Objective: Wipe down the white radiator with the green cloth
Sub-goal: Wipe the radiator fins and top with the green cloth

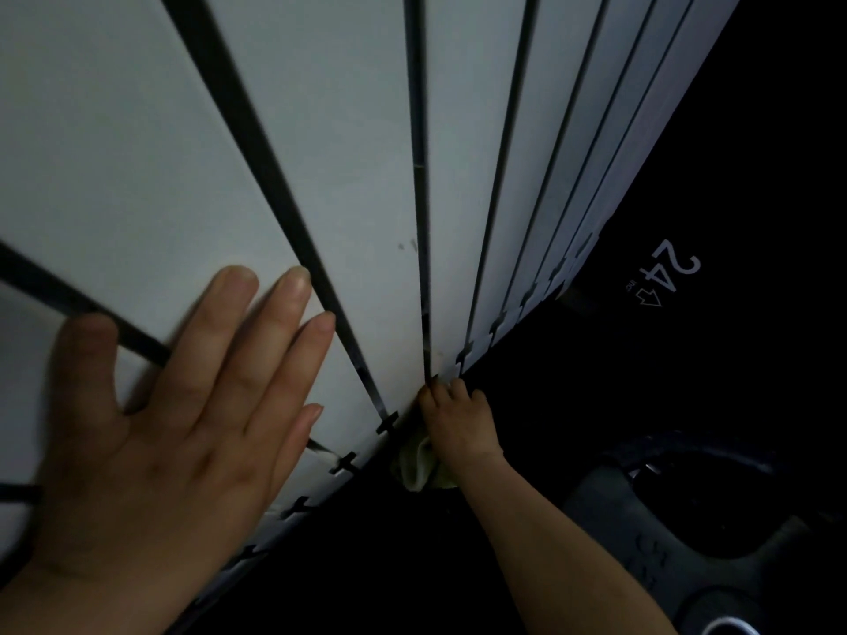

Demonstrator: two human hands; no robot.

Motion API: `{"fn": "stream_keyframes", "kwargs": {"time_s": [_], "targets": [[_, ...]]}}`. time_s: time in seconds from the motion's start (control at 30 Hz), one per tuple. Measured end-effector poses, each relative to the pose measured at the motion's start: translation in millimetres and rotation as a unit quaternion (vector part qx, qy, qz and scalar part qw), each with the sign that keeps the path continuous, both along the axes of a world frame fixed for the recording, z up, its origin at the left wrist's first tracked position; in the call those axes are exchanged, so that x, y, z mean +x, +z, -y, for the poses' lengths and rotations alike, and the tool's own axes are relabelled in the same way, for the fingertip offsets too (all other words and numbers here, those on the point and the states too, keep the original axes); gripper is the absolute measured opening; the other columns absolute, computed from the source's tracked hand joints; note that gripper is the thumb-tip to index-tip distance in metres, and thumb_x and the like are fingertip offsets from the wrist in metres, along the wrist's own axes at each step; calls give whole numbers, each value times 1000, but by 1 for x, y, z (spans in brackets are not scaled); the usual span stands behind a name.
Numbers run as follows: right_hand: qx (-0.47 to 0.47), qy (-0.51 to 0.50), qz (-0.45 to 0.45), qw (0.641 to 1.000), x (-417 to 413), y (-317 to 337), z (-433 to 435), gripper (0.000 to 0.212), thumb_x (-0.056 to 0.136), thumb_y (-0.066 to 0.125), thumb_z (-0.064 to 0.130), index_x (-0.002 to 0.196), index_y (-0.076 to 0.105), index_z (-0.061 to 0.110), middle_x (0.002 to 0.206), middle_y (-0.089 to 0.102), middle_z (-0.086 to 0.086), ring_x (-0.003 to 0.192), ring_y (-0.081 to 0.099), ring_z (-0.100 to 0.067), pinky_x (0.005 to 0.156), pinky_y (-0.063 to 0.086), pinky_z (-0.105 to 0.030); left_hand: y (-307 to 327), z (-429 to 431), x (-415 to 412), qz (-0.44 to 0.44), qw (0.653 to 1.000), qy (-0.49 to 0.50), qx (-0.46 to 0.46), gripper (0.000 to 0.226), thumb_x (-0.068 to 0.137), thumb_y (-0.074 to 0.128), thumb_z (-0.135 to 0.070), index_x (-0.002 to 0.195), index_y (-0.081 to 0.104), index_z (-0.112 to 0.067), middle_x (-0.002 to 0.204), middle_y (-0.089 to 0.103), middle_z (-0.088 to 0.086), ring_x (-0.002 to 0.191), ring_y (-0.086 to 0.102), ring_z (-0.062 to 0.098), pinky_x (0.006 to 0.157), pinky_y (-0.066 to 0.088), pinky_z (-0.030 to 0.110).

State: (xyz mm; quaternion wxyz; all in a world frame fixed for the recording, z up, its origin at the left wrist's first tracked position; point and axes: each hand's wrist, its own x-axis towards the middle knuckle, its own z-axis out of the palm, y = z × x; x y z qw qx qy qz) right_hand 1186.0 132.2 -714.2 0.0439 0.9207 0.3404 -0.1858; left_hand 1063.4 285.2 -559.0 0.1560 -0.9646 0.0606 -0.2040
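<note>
Light: we see a dim scene; only the white radiator (298, 130) catches pale grey light.
Shadows: the right side sinks into black.
Blur: the left hand (174, 428) smears slightly.
Edges: its lines fan and bend.

Black surface (756, 199) with a white "24" mark (674, 272), a grey moulded object (609, 511) below it

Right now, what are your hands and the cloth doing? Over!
Left hand flat on radiator. Right hand grips green cloth at its bottom edge. Nothing seen in the way.
</note>
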Motion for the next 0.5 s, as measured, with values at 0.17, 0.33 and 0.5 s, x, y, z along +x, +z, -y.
{"fn": "stream_keyframes", "kwargs": {"time_s": [0.17,0.33,0.5], "targets": [[13,-32,-23,999,0,0,-2,48,96,32,13,142,18,9,151,18,-10,129,27,-33,98,32,-38,1,-1,1,8,1000,-8,17,52,101,33,-27,146,20,-5,156,4,12,143,4,29,77,41,71],[241,-314,-234,888,0,1,-18,33,88,36,-2,119,46,2,128,49,-15,118,45,-31,95,41,-33,-1,-2,2,3,1000,-13,22,51,101,32,-27,146,20,-4,155,7,13,142,3,30,77,41,72],[492,-515,-449,540,-4,9,-10,42,89,34,-12,126,49,2,121,54,-15,113,51,-30,92,41,-31,4,-1,4,20,999,-20,29,52,101,34,-27,145,21,-3,153,10,15,143,0,29,76,40,73]]}}
